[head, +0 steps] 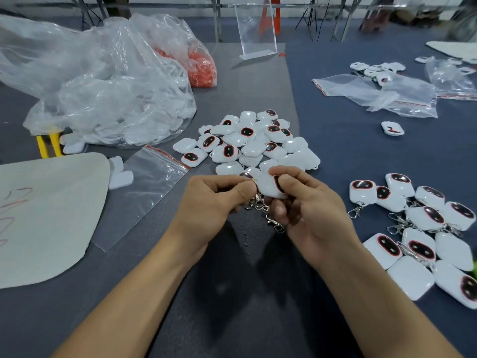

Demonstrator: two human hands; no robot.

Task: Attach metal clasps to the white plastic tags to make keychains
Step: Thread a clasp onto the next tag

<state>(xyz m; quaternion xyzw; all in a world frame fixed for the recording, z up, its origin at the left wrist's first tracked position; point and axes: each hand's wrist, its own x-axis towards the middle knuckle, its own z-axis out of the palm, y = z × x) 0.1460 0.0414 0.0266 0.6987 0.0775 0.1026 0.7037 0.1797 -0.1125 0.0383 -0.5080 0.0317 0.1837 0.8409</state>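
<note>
- Your right hand (307, 210) pinched one white tag (268, 188) between thumb and fingers, up off the table (232, 293).
- Your left hand (219, 200) was curled tight, and its thumb and fingers pinched the top of the metal clasps (260, 205) right against the tag's left edge.
- The rest of the clasps hung down between both hands. I could not tell if your right palm held some too.
- The held tag was in the middle, just at 6 o'clock from the pile of tags (253, 140), which lay loose on the table with no clasps showing.
- At 3 o'clock from your hands lay the finished keychains (426, 228), white tags with clasps on them, all close together.
- One single tag (392, 128) lay alone at 2 o'clock.
- At 10 o'clock sat a big clear bag (103, 94), crumpled and full of white pieces.
- Behind it, at 11 o'clock, was a bag of orange bits (201, 68).
- A small zip bag (152, 182) lay flat at 9 o'clock, next to a pale sheet (46, 215).
- A clear stand (255, 29) stood upright at 12 o'clock, far back.
- A tiny wire bit (246, 242) lay on the table just below your hands.
</note>
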